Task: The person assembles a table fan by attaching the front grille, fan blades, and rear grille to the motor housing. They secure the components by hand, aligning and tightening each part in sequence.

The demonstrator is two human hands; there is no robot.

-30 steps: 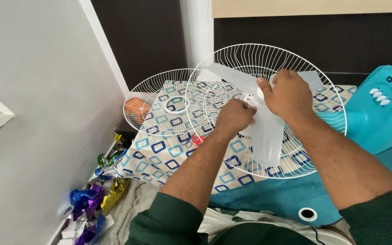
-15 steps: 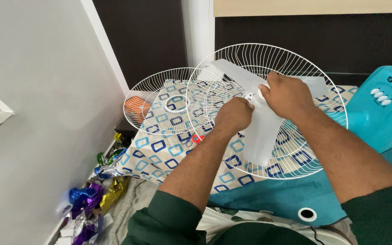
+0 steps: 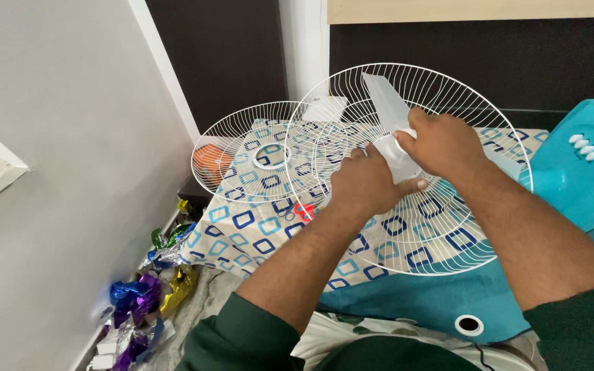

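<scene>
Our left hand (image 3: 369,184) is cupped over the lower side of the translucent fan blade (image 3: 388,103), thumb hooked under its hub, while our right hand (image 3: 441,143) closes over the hub from the far right, fingers curled round it. Both hands are gripping the blade, which sits at the centre of the large white wire guard (image 3: 441,240); one vane sticks up and away from us, the others are mostly hidden behind our hands.

A second wire guard (image 3: 242,158) lies just to the left, overlapping the first at its rim. Both rest on a cloth (image 3: 242,230) patterned with blue squares. A teal fan body (image 3: 579,178) lies on the right, and a teal base with a round hole (image 3: 469,324) is near us. Shiny foil decorations (image 3: 135,302) are heaped on the floor at the near left, beside the grey wall (image 3: 49,206).

The thin vane looks easy to crack, we judge, if we twist by the vane instead of the hub. The large guard is tilted and unsecured, so a hard pull could make it slide or tip onto the smaller one.
</scene>
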